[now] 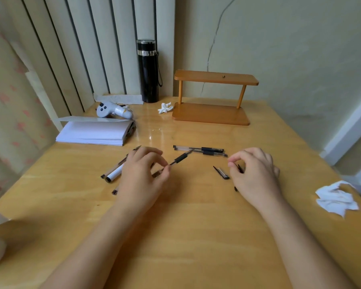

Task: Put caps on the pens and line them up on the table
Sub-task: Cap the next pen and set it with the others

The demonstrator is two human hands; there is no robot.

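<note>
My left hand (143,174) pinches an uncapped black-grip pen (180,158) whose tip points up and right. Under and left of that hand lie several pens, among them a white-barrelled pen (114,174). Two clear pens with black grips (200,150) lie side by side beyond the hands. My right hand (253,171) hovers over a pen cap (240,168), thumb and forefinger curled close around it. Another loose cap (222,173) lies on the wooden table (186,215) just left of that hand.
A wooden two-tier shelf (213,97) and a black flask (148,70) stand at the back. A white paper stack (94,132) and a grey controller (113,110) sit back left. Crumpled tissue (336,198) lies near the right edge, a small white scrap (165,108) by the flask.
</note>
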